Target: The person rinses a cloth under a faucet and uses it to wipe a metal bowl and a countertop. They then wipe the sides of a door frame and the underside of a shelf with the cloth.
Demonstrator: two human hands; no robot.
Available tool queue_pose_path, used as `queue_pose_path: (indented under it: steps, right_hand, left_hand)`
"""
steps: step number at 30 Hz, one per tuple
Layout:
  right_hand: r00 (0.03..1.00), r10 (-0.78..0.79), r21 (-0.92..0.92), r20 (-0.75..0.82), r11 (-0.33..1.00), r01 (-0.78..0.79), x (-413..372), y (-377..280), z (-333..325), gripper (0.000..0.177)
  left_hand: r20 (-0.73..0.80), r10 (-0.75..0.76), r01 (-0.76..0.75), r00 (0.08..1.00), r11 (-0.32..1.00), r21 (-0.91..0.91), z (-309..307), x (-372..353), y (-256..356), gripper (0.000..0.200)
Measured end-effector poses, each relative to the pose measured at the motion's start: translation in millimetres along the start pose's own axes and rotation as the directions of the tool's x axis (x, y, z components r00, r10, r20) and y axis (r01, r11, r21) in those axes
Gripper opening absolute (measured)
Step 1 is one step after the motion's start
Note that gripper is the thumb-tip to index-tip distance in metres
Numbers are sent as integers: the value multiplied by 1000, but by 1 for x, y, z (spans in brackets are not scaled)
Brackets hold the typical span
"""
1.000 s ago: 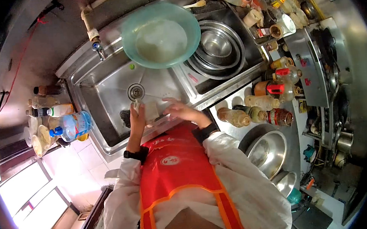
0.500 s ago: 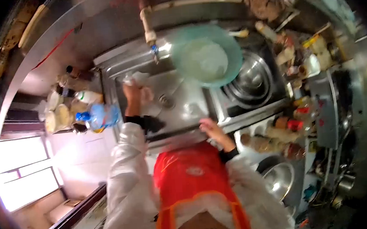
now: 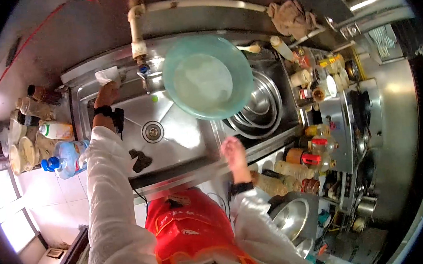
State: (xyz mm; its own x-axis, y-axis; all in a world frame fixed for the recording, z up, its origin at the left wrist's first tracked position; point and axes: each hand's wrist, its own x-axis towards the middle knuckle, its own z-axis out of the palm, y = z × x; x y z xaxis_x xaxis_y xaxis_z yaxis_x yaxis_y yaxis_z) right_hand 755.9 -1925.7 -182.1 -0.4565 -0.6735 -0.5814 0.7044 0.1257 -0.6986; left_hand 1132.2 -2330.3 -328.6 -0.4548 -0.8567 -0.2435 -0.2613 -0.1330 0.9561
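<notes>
Now the left hand (image 3: 106, 94) is up at the back rim of the sink (image 3: 182, 137), fingers pinching a white cloth (image 3: 106, 74) just left of the tap (image 3: 143, 70). Right hand (image 3: 234, 150) is at the sink's front edge, blurred, so I cannot tell its grip. Green basin (image 3: 207, 77) sits over the divider, and a dark scourer (image 3: 139, 160) lies in the sink

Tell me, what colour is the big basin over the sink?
The basin is a pale, see-through teal green; the head view shows it best.
</notes>
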Motion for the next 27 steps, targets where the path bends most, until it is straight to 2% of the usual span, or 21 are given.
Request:
queue_pose_path:
  steps: [1, 2, 3, 4, 5, 6, 7, 8, 9, 10, 11, 12, 14, 16, 18, 20, 22, 24, 25, 26, 27]
  right_hand:
    - [997, 44, 169, -63, 985, -33, 22, -11, -14, 12]
    - [968, -95, 326, 231, 945, 15, 53, -10, -53, 10]
    - [998, 47, 498, 33, 865, -57, 70, -24, -61, 11]
    - [983, 174, 632, 50, 756, -167, 98, -31, -87, 13]
    - [979, 182, 658, -96, 749, -74, 116, -33, -100, 13]
    - [952, 195, 667, -234, 745, 11, 132, -35, -111, 15]
    - [952, 271, 668, -141, 736, -111, 144, -40, -132, 18]
    - [935, 352, 653, -42, 718, -241, 155, -43, -146, 22]
    - [905, 393, 659, -165, 726, -195, 153, -49, -134, 29]
    - [944, 330, 585, 10, 764, -273, 160, -48, -143, 31]
    - [915, 384, 681, -122, 703, -204, 174, -45, -147, 29]
    - [861, 444, 758, -248, 643, -113, 178, -47, -141, 28]
    - [885, 403, 733, -233, 671, -113, 184, -43, -142, 18]
    - [925, 340, 683, -170, 717, -138, 188, -36, -136, 6]
    - [887, 351, 596, -299, 795, -114, 189, -38, -121, 10]
    - [904, 387, 603, -178, 769, -211, 204, -33, -136, 21]
    - [905, 387, 493, -180, 831, -258, 207, -32, -136, 22]
    - [891, 334, 484, -308, 861, -156, 201, -38, -106, 32]
    - [911, 347, 578, -223, 800, -163, 211, -38, -114, 35]
    - [925, 353, 663, -139, 727, -178, 222, -33, -132, 38]
    - [955, 290, 708, 57, 663, -244, 240, -25, -160, 29]
  left_hand:
    - [-91, -74, 57, 993, 982, -180, 16, -18, 34, 27]
    - [-171, -163, 93, 972, 930, -356, 32, -37, 71, 25]
    - [-247, -261, 58, 933, 788, -613, 50, -53, 105, 15]
    - [-243, -259, 61, 935, 791, -609, 42, -45, 87, 15]
    - [-211, -140, 59, 967, 935, -350, 24, -32, 49, 12]
    - [-154, -36, 27, 987, 998, -62, 13, -26, 25, 10]
    - [-156, 304, -198, 940, 856, 477, 15, -33, 22, 12]
    - [-184, 298, -176, 937, 854, 489, 10, -34, 13, 12]
    - [-252, 176, -83, 952, 937, 339, 2, -30, 3, 13]
    - [-299, 46, 7, 953, 985, 172, 1, -39, 16, 13]
    - [-199, -386, 287, 901, 873, -394, -5, -49, 32, 16]
    - [-222, -390, 283, 894, 874, -394, 3, -52, 49, 16]
    - [-294, -399, 211, 869, 835, -507, 25, -59, 74, 22]
    - [-383, -466, 274, 798, 845, -459, 38, -56, 93, 21]
    - [-383, -401, 180, 832, 848, -498, 46, -42, 90, 17]
    - [-270, -270, 142, 924, 899, -414, 51, -26, 86, 25]
    - [-86, 130, -149, 988, 952, -268, 45, 27, -3, 28]
    - [-154, 322, -288, 934, 935, 206, 79, 1, 61, 27]
    - [-173, 325, -290, 930, 936, 198, 89, -2, 92, 27]
    - [-177, 106, -96, 979, 993, 63, 97, -6, 117, 26]
    - [-146, -120, 111, 982, 991, -71, 100, -11, 126, 27]
